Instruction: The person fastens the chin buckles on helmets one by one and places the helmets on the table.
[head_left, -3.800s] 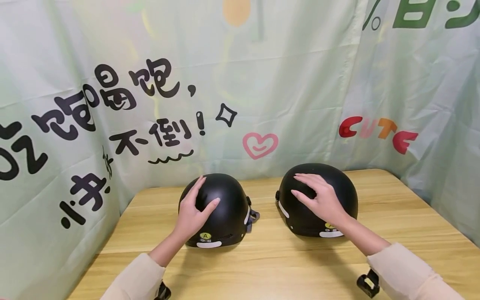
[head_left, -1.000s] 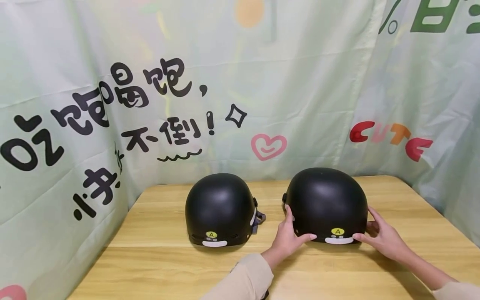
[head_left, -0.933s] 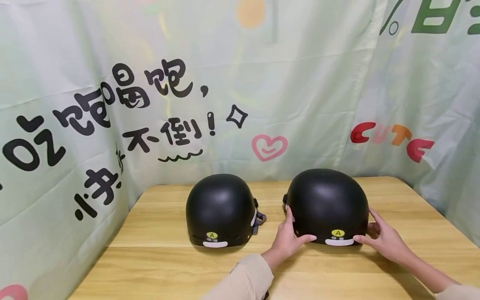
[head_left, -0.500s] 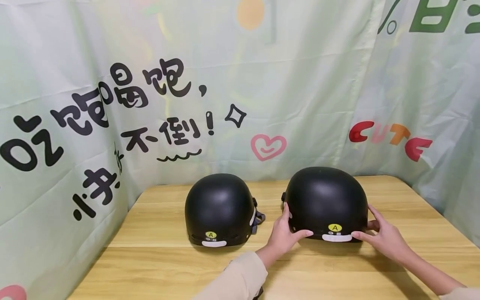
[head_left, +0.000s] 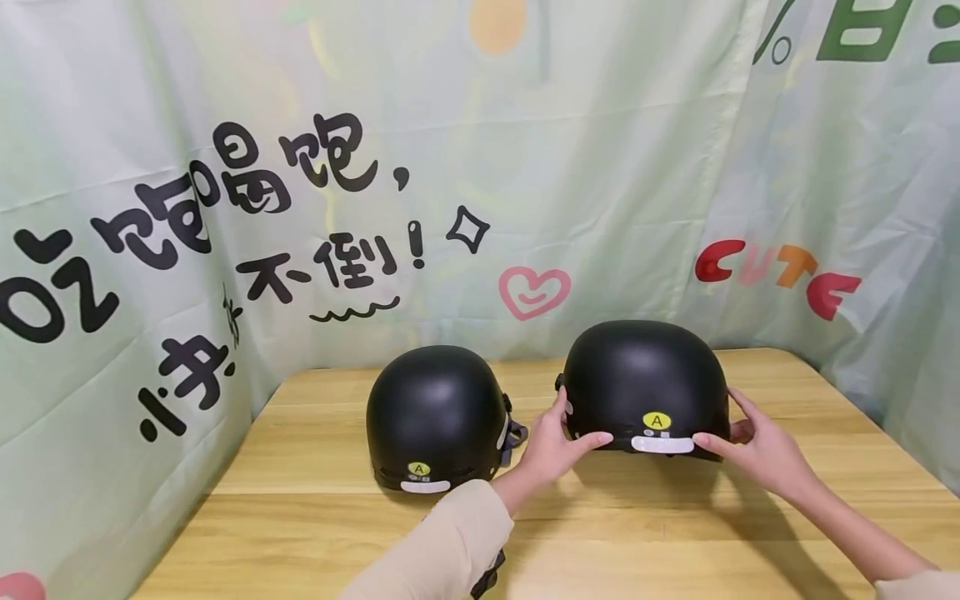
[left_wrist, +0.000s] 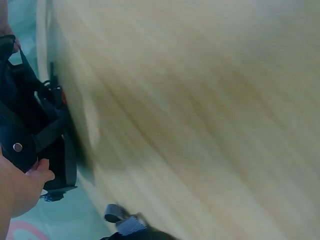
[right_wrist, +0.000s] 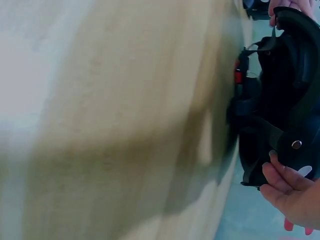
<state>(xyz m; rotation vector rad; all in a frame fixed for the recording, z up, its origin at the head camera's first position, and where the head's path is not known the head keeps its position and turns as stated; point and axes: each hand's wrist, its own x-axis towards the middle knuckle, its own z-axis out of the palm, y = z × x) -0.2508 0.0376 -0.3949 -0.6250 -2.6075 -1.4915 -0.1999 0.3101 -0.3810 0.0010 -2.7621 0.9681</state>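
Observation:
Both hands hold a matte black helmet (head_left: 645, 375) on the right by its lower edge. My left hand (head_left: 551, 442) grips its left side, thumb on the near rim. My right hand (head_left: 765, 450) grips the opposite side, thumb beside the white strip. This helmet is raised, its shadow falling on the table below. The right wrist view shows the dark inside of the helmet (right_wrist: 310, 105), with a strap and a red-marked buckle (right_wrist: 238, 75) hanging down. A second black helmet (head_left: 435, 408), with the same yellow "A" sticker, stands on the table to the left, its strap sticking out.
The wooden table (head_left: 300, 533) carries the standing helmet close to the left forearm. Behind it hangs a pale green printed curtain (head_left: 600, 167) that also closes off the left and right sides. A black wrist device (head_left: 489, 575) shows under the left sleeve.
Earlier each hand lay on a different helmet; then both hands took the right helmet by its lower edge. Over the last half second that helmet has risen off the table. The left helmet stays put.

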